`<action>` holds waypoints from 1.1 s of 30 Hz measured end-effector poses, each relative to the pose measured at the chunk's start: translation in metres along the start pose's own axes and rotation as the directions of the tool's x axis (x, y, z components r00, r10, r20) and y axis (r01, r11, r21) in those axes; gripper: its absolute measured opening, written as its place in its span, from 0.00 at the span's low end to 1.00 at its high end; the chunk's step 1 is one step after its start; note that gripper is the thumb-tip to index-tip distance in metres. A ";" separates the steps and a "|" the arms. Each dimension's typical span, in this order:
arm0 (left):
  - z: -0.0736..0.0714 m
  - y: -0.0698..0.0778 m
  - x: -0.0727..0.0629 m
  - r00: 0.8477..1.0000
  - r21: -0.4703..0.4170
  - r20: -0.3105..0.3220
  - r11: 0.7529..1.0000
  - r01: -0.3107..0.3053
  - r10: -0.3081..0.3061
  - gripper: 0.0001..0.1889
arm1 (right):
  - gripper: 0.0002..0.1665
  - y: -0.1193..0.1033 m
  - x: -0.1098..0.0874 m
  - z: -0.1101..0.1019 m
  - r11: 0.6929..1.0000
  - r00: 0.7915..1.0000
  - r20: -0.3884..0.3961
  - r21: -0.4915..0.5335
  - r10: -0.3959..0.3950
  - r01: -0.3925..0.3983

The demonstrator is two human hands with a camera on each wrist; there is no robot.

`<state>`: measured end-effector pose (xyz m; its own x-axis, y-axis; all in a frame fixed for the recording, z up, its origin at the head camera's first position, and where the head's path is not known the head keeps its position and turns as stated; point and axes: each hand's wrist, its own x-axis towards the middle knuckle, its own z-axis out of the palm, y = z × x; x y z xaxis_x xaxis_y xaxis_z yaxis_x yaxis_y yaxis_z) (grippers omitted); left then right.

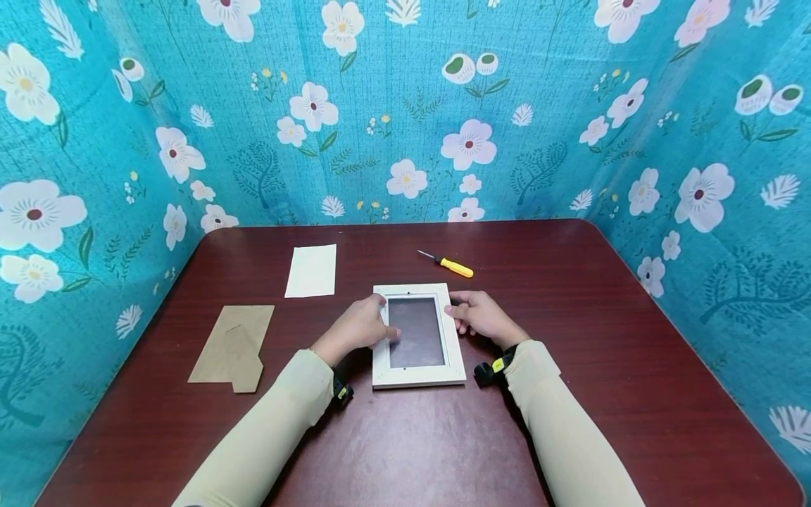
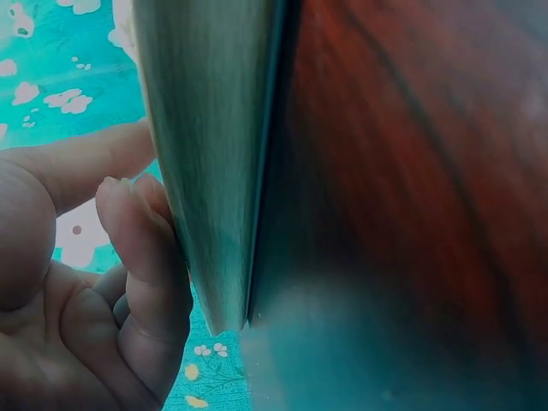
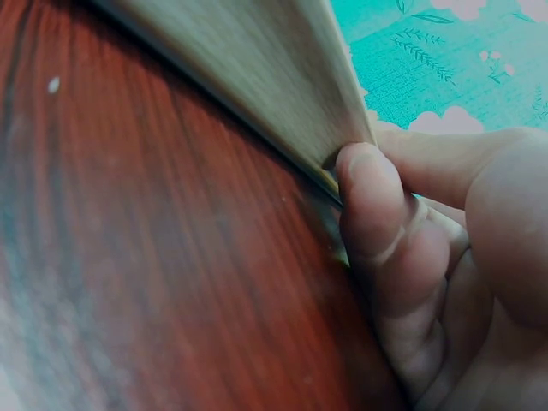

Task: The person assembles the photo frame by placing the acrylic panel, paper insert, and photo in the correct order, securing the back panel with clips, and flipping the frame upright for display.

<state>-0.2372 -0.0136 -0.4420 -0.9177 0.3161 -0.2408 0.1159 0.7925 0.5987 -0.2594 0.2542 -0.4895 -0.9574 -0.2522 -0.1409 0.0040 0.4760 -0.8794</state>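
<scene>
- Black wristbands [image 1: 484, 374]: yellow labels [image 1: 498, 365], lettering too small to read.
- Left hand [image 1: 360, 325] and right hand [image 1: 484, 315] grip opposite sides of the white frame [image 1: 419, 377], mid-table [image 1: 399, 443].
- Brown backing board [image 1: 212, 346], near the left edge.
- White paper [image 1: 312, 271], toward the far-left corner.
- Yellow-handled screwdriver [image 1: 455, 267], near the far edge.

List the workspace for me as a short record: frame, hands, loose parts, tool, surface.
Frame: white picture frame, no backing in its opening; whether glass is fitted, cannot tell
Left hand: left hand grips the left side
Right hand: right hand grips the right side
Loose parts: brown backing board and white sheet, both to the left
Tool: yellow-handled screwdriver, beyond the frame
Surface: dark red table
</scene>
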 end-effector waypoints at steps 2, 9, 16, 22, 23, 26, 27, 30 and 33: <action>0.000 0.001 0.000 1.000 0.011 -0.002 1.000 0.003 -0.003 0.41 | 0.30 0.000 0.000 0.000 1.000 1.000 0.003 0.000 -0.003 0.003; 0.001 0.000 0.001 0.998 0.096 -0.037 0.994 -0.042 0.046 0.41 | 0.30 0.001 -0.001 0.000 1.000 1.000 -0.002 0.002 -0.001 0.001; 0.003 -0.003 0.002 0.997 0.083 -0.041 0.995 -0.059 0.063 0.40 | 0.30 0.000 -0.001 0.000 1.000 1.000 -0.001 0.000 -0.003 0.003; 0.003 -0.004 0.002 0.997 0.080 -0.051 0.995 -0.061 0.065 0.40 | 0.30 0.001 -0.002 0.001 1.000 1.000 -0.003 -0.008 -0.006 0.006; 0.004 -0.004 0.002 0.997 0.080 -0.052 0.995 -0.060 0.064 0.40 | 0.30 0.001 -0.002 0.000 1.000 1.000 -0.002 -0.005 -0.003 0.003; 0.004 -0.004 0.002 0.996 0.080 -0.057 0.995 -0.061 0.066 0.40 | 0.30 0.001 -0.002 0.000 1.000 1.000 -0.005 0.004 0.005 -0.005; 0.004 -0.004 0.002 0.996 0.082 -0.059 0.995 -0.062 0.067 0.41 | 0.30 0.002 -0.002 0.000 1.000 1.000 -0.005 0.006 0.008 -0.008; 0.004 -0.004 0.002 0.995 0.084 -0.063 0.994 -0.066 0.072 0.41 | 0.30 0.002 -0.002 0.000 1.000 1.000 -0.007 0.009 0.007 -0.007; 0.004 -0.004 0.001 0.995 0.085 -0.067 0.994 -0.066 0.071 0.41 | 0.30 0.001 -0.002 0.001 1.000 1.000 -0.005 0.009 0.003 -0.003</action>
<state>-0.2371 -0.0140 -0.4475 -0.9303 0.3364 -0.1461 0.2078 0.8117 0.5459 -0.2576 0.2546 -0.4902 -0.9589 -0.2465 -0.1407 0.0091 0.4690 -0.8832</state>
